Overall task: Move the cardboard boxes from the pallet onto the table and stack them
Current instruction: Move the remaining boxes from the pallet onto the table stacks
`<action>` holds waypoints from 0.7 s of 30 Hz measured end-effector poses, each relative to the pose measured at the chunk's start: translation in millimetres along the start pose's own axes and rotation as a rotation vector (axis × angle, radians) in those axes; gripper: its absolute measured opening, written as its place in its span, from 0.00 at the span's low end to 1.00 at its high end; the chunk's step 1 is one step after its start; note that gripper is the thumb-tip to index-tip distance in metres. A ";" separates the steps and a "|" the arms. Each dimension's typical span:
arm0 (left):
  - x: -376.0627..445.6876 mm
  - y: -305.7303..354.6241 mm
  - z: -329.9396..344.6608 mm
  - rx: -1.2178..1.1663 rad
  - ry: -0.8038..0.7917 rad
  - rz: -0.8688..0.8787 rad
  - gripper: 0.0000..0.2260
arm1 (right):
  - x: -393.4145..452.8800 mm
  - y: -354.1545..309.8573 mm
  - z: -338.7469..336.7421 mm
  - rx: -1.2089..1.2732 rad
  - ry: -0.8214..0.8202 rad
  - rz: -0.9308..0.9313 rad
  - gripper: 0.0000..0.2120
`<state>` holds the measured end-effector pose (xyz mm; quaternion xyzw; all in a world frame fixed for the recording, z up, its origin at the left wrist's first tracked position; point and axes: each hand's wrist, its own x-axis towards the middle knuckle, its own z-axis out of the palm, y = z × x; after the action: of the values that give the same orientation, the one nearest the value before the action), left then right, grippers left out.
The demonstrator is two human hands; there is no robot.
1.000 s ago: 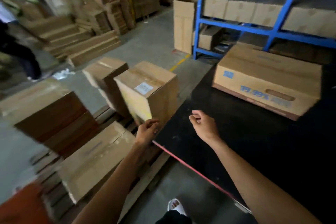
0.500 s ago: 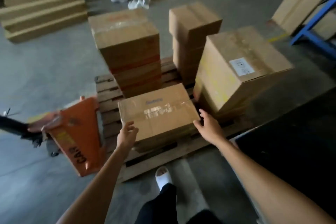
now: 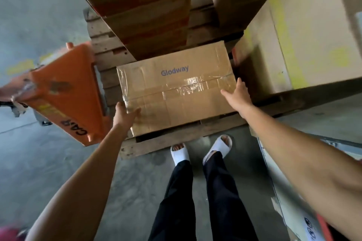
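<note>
A flat taped cardboard box [image 3: 176,88] printed "Glodway" lies at the near edge of the wooden pallet [image 3: 176,141]. My left hand [image 3: 125,114] grips its near left corner, thumb on the top face. My right hand [image 3: 236,95] presses on its right edge, fingers over the side. Behind it stands a tall stack of boxes with red tape [image 3: 141,6]. A large box with yellow marks [image 3: 293,41] fills the right of the pallet. The table's corner [image 3: 278,162] shows at the right edge.
An orange pallet jack [image 3: 66,92] marked "CAR" sits close to the pallet's left side. My feet in white sandals [image 3: 201,150] stand on the grey concrete floor right at the pallet's front edge. A white-labelled box [image 3: 299,221] lies at the lower right.
I turned from the table to the pallet and leaned down over it. Both hands went from empty in the air to gripping the two sides of the Glodway box.
</note>
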<state>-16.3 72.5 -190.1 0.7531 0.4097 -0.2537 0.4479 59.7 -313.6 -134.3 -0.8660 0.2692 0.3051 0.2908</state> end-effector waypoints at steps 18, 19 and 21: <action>1.1 -43.2 41.2 -0.440 -0.002 -0.184 0.25 | 51.7 63.2 25.8 0.266 -0.106 0.242 0.46; -3.6 -42.7 36.9 -0.437 -0.007 -0.185 0.26 | 44.2 62.4 23.6 0.244 -0.094 0.221 0.44; -14.0 -42.1 27.1 -0.425 -0.022 -0.190 0.26 | 26.5 64.1 17.9 0.252 -0.055 0.180 0.39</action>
<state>-59.8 54.3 -212.0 0.5970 0.5183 -0.2110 0.5749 29.6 -353.3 -185.8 -0.7864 0.3738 0.3172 0.3758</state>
